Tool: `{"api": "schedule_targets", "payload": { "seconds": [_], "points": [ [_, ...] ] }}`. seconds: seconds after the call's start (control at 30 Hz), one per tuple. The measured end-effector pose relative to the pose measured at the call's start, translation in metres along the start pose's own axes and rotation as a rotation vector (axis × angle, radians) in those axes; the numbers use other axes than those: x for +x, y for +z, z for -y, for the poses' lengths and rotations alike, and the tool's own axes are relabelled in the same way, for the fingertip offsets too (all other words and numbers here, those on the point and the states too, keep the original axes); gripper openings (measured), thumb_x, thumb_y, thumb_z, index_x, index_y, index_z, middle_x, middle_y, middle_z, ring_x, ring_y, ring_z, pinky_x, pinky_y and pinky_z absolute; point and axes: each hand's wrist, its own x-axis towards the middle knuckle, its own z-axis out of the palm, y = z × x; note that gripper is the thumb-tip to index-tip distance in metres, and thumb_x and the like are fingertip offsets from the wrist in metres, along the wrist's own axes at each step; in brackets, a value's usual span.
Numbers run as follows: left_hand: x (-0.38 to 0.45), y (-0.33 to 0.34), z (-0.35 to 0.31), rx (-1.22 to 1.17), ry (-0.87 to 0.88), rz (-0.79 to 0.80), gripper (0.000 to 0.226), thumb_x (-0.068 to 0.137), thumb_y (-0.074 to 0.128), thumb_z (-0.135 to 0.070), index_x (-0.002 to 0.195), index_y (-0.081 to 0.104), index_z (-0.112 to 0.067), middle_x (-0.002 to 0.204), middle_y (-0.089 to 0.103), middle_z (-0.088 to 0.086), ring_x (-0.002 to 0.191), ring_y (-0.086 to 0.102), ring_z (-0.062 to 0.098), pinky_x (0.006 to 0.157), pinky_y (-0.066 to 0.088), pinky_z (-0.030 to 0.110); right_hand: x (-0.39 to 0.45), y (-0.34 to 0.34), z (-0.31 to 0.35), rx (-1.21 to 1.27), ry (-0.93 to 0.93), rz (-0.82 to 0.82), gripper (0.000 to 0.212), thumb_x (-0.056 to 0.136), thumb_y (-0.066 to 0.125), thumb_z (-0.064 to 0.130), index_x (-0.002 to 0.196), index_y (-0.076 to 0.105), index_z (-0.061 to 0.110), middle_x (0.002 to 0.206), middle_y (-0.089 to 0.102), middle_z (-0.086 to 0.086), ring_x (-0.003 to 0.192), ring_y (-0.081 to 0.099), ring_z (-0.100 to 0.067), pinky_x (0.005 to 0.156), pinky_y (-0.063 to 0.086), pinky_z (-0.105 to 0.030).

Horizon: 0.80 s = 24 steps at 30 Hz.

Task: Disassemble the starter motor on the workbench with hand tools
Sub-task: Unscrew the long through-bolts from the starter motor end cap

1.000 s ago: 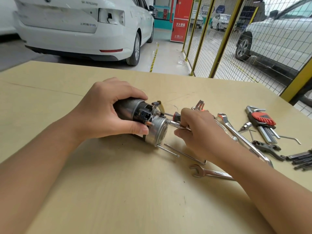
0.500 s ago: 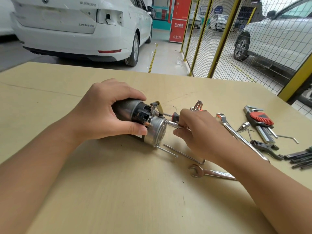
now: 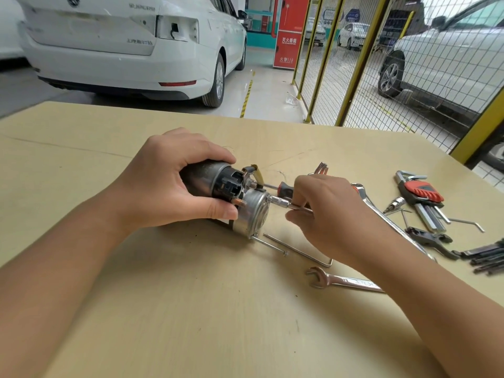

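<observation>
The starter motor (image 3: pixel 252 212) lies on its side on the wooden workbench (image 3: pixel 191 309), its silver end cap facing right. My left hand (image 3: pixel 163 186) grips its dark body, thumb against the cap's edge. My right hand (image 3: pixel 324 211) pinches a thin socket driver (image 3: pixel 281 201) whose tip sits on a fastener at the end cap. A long through bolt (image 3: pixel 270 245) sticks out of the cap's lower edge and rests on the bench. A black-handled screwdriver (image 3: pixel 283 185) lies just behind my right hand.
A combination wrench (image 3: pixel 343 281) and a bent rod (image 3: pixel 300 252) lie in front of my right forearm. To the right are a long spanner (image 3: pixel 381 211), a red hex key set (image 3: pixel 422 197), a bit (image 3: pixel 394 204) and dark keys (image 3: pixel 485 257). A yellow mesh fence and cars stand beyond.
Both hands keep their hold. My right hand has shifted only slightly at the driver; the motor stays in place.
</observation>
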Motion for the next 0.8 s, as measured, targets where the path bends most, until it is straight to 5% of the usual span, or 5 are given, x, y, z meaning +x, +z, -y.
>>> {"api": "schedule_targets", "payload": {
  "seconds": [0.2,0.47,0.63,0.8],
  "points": [
    [-0.0002,0.0004,0.0002,-0.001,0.001,0.006,0.066,0.059,0.085,-0.059,0.108,0.076,-0.015,0.097,0.072,-0.008,0.087,0.062,0.022,0.081,0.050,0.042,0.0016,-0.0026,-0.0004,-0.020,0.033,0.084,0.032,0.101,0.049,0.023,0.076,0.063,0.010,0.085,0.055,-0.004,0.082,0.052,-0.025,0.073,0.041,-0.036],
    [0.0001,0.0010,0.0015,-0.001,0.005,0.004,0.066,0.059,0.085,-0.060,0.108,0.076,-0.017,0.097,0.073,-0.007,0.087,0.063,0.023,0.081,0.050,0.044,0.0006,-0.0015,0.0033,0.008,0.055,-0.001,0.024,0.088,0.073,0.030,0.078,0.059,0.014,0.081,0.057,0.001,0.080,0.053,-0.023,0.073,0.047,-0.039],
    [0.0001,0.0009,0.0011,-0.009,-0.004,0.004,0.066,0.059,0.085,-0.060,0.108,0.076,-0.018,0.099,0.071,-0.011,0.088,0.063,0.019,0.081,0.050,0.041,0.0001,-0.0008,0.0009,0.006,-0.029,0.001,0.033,0.098,0.055,0.018,0.066,0.049,0.018,0.070,0.051,-0.002,0.068,0.046,-0.022,0.064,0.033,-0.032],
    [0.0003,0.0008,0.0010,-0.004,0.001,0.003,0.066,0.059,0.085,-0.059,0.108,0.076,-0.017,0.098,0.071,-0.010,0.088,0.063,0.022,0.081,0.050,0.042,0.0024,0.0005,-0.0012,0.014,0.021,0.005,0.018,0.094,0.065,0.024,0.080,0.066,0.012,0.084,0.059,0.000,0.082,0.057,-0.025,0.074,0.049,-0.042]
  ]
}}
